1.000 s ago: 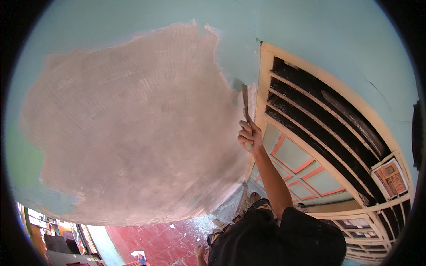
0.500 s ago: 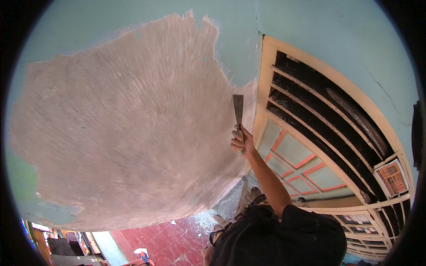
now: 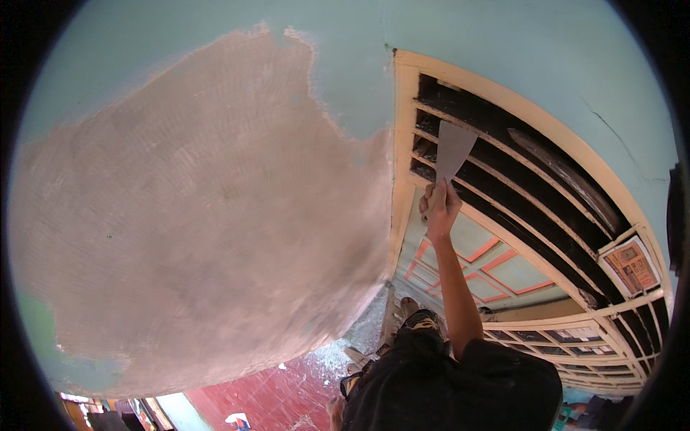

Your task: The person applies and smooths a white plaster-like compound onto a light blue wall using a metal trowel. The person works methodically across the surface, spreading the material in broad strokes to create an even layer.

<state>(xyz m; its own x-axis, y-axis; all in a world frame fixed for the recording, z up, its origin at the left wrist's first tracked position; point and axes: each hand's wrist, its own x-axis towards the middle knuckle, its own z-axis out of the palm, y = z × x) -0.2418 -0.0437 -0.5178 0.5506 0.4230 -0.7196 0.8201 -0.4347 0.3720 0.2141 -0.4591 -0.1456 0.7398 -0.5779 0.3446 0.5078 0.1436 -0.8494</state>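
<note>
A flat scraper [image 3: 454, 149] is gripped by its handle in the closed right hand [image 3: 439, 210], its blade raised above the hand before the dark door vent [image 3: 503, 172]. The left hand is not seen. For clean scraping, the blade is best laid shallow against the paint edge [image 3: 338, 122] left of the hand.

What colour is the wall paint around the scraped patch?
Pale turquoise-green wall paint surrounds the bare grey-brown scraped patch; head view.

Soft daylight, slight motion blur, heavy fisheye bending, black corners.
</note>
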